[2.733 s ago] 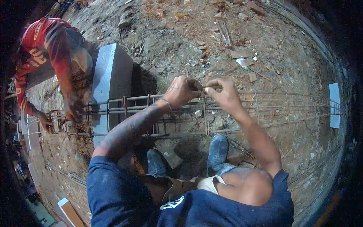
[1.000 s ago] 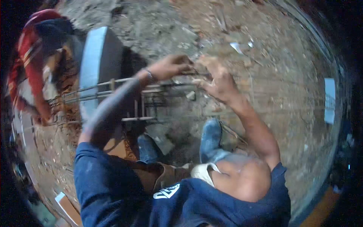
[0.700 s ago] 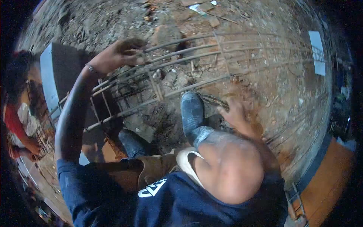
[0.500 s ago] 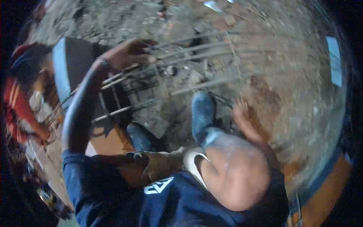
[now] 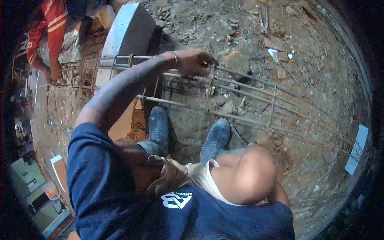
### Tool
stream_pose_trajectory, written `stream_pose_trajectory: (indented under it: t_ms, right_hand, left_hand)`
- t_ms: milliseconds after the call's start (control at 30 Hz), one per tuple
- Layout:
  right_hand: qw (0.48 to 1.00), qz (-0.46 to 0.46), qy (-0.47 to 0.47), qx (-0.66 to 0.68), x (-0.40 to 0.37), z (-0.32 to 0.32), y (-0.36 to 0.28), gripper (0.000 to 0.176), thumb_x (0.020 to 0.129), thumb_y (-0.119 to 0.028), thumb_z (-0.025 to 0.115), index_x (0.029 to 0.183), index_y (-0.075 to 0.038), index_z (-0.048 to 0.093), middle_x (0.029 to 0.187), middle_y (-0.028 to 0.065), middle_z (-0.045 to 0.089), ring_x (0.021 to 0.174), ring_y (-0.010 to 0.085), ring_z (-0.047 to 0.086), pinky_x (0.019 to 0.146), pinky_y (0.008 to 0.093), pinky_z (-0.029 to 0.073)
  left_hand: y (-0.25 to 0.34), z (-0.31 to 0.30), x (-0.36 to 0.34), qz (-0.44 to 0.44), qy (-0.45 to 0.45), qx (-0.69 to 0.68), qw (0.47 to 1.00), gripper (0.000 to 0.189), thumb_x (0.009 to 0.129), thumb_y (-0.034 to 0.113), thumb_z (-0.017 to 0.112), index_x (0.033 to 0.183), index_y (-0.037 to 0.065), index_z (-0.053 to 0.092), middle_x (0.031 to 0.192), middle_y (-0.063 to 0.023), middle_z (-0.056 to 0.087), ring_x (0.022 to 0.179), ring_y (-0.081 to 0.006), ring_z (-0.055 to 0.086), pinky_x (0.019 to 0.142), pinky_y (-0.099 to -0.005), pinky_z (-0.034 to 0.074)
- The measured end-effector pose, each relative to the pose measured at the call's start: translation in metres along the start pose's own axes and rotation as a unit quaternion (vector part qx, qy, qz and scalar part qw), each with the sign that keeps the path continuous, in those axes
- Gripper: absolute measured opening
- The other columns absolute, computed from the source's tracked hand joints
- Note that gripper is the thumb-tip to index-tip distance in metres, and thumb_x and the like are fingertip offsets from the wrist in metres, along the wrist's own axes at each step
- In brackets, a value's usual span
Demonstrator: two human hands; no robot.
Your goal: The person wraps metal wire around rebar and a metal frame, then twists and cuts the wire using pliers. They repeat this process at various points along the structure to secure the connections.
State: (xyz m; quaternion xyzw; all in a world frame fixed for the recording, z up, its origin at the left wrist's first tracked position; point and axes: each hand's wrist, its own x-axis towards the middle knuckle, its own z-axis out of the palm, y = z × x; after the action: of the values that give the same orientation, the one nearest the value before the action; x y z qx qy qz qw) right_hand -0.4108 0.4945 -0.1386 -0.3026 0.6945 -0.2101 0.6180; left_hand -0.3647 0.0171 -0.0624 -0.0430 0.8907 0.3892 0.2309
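Rusty steel rebar cage lies w/ its long axis running left to right, just ahead of the boots; the left hand is curled tight round the cage's top bar beside 1 upright tie, so it's the nearer hand. Right hand is hidden behind the knee on the near side of the cage, grip can't be told. A co-worker's red sleeve is at the cage's far left end
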Motion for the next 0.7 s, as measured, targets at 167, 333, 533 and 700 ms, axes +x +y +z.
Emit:
stream_pose_trajectory:
  t_ms: [167, 333, 533, 700]
  right_hand:
    - [0.999, 0.005, -0.05, 0.01, 0.001, 0.004, -0.025, 0.024, 0.081, -0.019, 0.058, 0.099, -0.003, 0.055, 0.097, 0.0152, 0.061, 0.091, 0.0318, 0.058, 0.081, 0.0416, 0.044]
    - [0.999, 0.039, 0.005, -0.018, 0.009, 0.013, -0.027, 0.022, 0.081, -0.019, 0.058, 0.097, -0.002, 0.056, 0.095, 0.0146, 0.061, 0.089, 0.0303, 0.058, 0.08, 0.0405, 0.045]
    - [0.956, 0.113, 0.214, -0.164, -0.037, 0.049, 0.024, 0.02, 0.083, -0.018, 0.057, 0.095, -0.002, 0.056, 0.093, 0.0138, 0.062, 0.087, 0.0284, 0.059, 0.078, 0.0392, 0.045]
    - [0.903, 0.114, 0.335, -0.243, -0.142, 0.057, 0.044, 0.019, 0.083, -0.018, 0.056, 0.093, -0.002, 0.056, 0.091, 0.0132, 0.063, 0.086, 0.0269, 0.059, 0.077, 0.0382, 0.046]
  left_hand:
    - [-0.003, -0.005, 0.003, 0.006, -0.023, -0.046, 0.999, 0.068, 0.073, 0.05, 0.069, 0.121, 0.005, 0.054, 0.114, -0.0161, 0.061, 0.104, -0.0266, 0.059, 0.087, -0.0372, 0.047]
    - [-0.012, -0.001, 0.004, 0.066, 0.0, -0.091, 0.994, 0.067, 0.073, 0.046, 0.072, 0.118, 0.0, 0.054, 0.109, -0.0191, 0.061, 0.1, -0.0268, 0.06, 0.084, -0.0365, 0.048]
    - [-0.013, -0.005, 0.004, 0.081, 0.005, -0.081, 0.993, 0.068, 0.071, 0.047, 0.073, 0.118, 0.001, 0.054, 0.102, -0.0207, 0.063, 0.096, -0.0287, 0.062, 0.082, -0.038, 0.049]
    - [-0.022, -0.009, 0.011, 0.094, -0.064, -0.038, 0.993, 0.059, 0.07, 0.031, 0.072, 0.118, 0.003, 0.055, 0.112, -0.0193, 0.06, 0.102, -0.03, 0.059, 0.087, -0.0384, 0.046]
